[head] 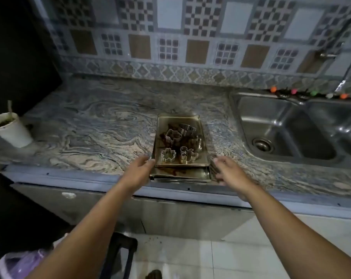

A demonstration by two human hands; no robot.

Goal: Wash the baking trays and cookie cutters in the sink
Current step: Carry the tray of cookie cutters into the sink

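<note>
A stack of metal baking trays (202, 174) with brown stains lies near the front edge of the marble counter (102, 127). Several metal cookie cutters (180, 143) lie in the top tray, among them a flower shape (167, 156) and a figure shape (188, 155). My left hand (139, 170) touches the stack's front left corner with its fingers stretched forward. My right hand (229, 172) hovers just right of the stack's front right corner, fingers spread, blurred, holding nothing. The steel double sink (287, 125) lies to the right of the trays.
A white paper cup (11, 128) with a stick in it stands at the counter's left end. A tap (343, 63) rises behind the sink, with small coloured knobs (294, 91) along the back ledge. A purple plastic bag (24, 264) and a dark stool (120, 256) are on the floor.
</note>
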